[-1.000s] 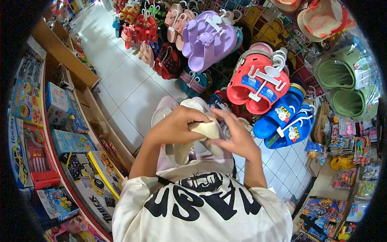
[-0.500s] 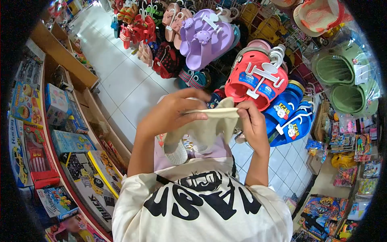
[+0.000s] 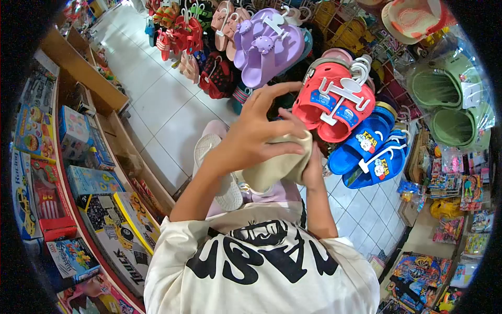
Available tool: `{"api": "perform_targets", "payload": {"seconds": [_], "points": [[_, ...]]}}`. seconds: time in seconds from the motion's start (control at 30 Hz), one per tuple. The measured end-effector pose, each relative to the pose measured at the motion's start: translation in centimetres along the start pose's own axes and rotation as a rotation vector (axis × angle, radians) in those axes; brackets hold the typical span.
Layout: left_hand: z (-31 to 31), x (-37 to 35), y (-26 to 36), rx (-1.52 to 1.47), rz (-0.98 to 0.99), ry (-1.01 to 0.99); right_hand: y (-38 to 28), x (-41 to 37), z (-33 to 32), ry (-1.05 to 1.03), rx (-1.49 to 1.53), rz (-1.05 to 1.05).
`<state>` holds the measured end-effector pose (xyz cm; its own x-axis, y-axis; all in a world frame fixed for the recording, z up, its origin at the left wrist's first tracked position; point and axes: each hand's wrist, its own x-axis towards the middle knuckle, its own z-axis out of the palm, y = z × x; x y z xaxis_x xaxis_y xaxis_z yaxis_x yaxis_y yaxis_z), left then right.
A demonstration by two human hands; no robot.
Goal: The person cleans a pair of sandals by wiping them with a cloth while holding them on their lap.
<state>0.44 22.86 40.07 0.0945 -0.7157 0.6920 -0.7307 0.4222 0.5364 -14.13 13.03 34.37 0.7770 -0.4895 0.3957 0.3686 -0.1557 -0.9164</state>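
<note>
The cream cloth is grasped at its right side by the right hand, whose fingers are partly hidden. The left hand lays its thumb across the top, its other fingers arched; whether it pinches, I cannot tell. If that right grip were to loosen, the cloth could slip, since its lower part hangs unsupported. The raised left fingers might also snag the red clogs, being so near them in view. The cloth looks soft, plain and bunched, creased near its upper edge, and sits left of the clogs, nearer the person's body.
</note>
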Motion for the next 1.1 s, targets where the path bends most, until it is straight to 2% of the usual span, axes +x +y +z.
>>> {"api": "perform_targets", "payload": {"seconds": [0.07,0.13,0.17,0.2,0.23,0.3,0.33,0.37,0.4,0.5,0.6,0.7,0.77,0.83,0.87,0.97,1.0,1.03,1.07,1.1], "points": [[0.9,0.6,0.5,0.105,0.018,0.147,0.7,-1.9,2.0,0.044,0.576,0.111],[0.8,0.3,-0.3,0.153,0.06,0.058,1.8,-2.9,1.3,0.011,0.53,0.273],[0.8,0.3,-0.5,0.174,0.079,0.012,1.9,-3.6,1.5,0.038,0.344,0.225],[1.1,0.0,0.3,0.106,-0.023,-0.042,1.7,-4.1,2.0,0.072,0.155,0.187],[1.4,-0.6,0.2,0.035,-0.093,-0.049,1.8,-4.3,1.7,0.026,0.533,0.352],[2.4,-2.4,-1.0,-0.101,-0.22,-0.057,2.6,-5.1,1.8,0.071,0.455,0.427],[2.9,-4.0,-2.1,-0.16,-0.252,-0.018,3.1,-5.4,2.4,0.055,0.393,0.352],[3.2,-5.8,-2.5,-0.182,-0.384,0.022,3.3,-5.8,3.0,0.041,0.333,0.278],[3.3,-7.6,-2.5,-0.201,-0.513,0.061,2.9,-6.5,2.3,-0.12,-0.018,0.362],[3.1,-12.2,-2.9,-0.392,-0.891,0.265,1.8,-6.5,1.5,-0.717,-0.14,-0.014],[1.8,-15.7,-4.2,-0.462,-0.86,0.343,2.0,-7.2,2.2,-0.924,-0.172,0.057],[0.1,-14.8,-3.0,-0.277,-0.762,0.272,4.3,-7.8,2.8,-0.832,-0.027,0.166],[-1.0,-14.8,-2.2,-0.507,-0.764,0.196,3.9,-7.4,3.0,-0.516,-0.026,0.232],[-0.8,-13.9,-1.3,-0.704,-0.588,0.209,2.7,-5.8,2.7,-0.368,-0.192,0.361],[-0.9,-13.1,-0.6,-0.776,-0.561,0.149,2.0,-5.1,2.8,-0.344,-0.202,0.357],[-1.0,-11.0,0.1,-0.368,-0.445,-0.028,1.0,-3.9,3.1,-0.255,-0.249,0.31],[-0.5,-10.8,0.6,-0.385,-0.569,0.059,1.0,-3.6,3.3,-0.211,-0.277,0.273],[-0.4,-10.4,0.7,-0.363,-0.565,0.101,1.0,-3.3,3.4,-0.168,-0.306,0.234],[-0.4,-10.0,0.7,-0.341,-0.562,0.143,0.7,-3.0,3.4,-0.137,-0.191,0.289],[-0.5,-9.6,0.9,-0.318,-0.559,0.187,0.4,-2.6,3.3,-0.153,-0.272,0.218]]}}
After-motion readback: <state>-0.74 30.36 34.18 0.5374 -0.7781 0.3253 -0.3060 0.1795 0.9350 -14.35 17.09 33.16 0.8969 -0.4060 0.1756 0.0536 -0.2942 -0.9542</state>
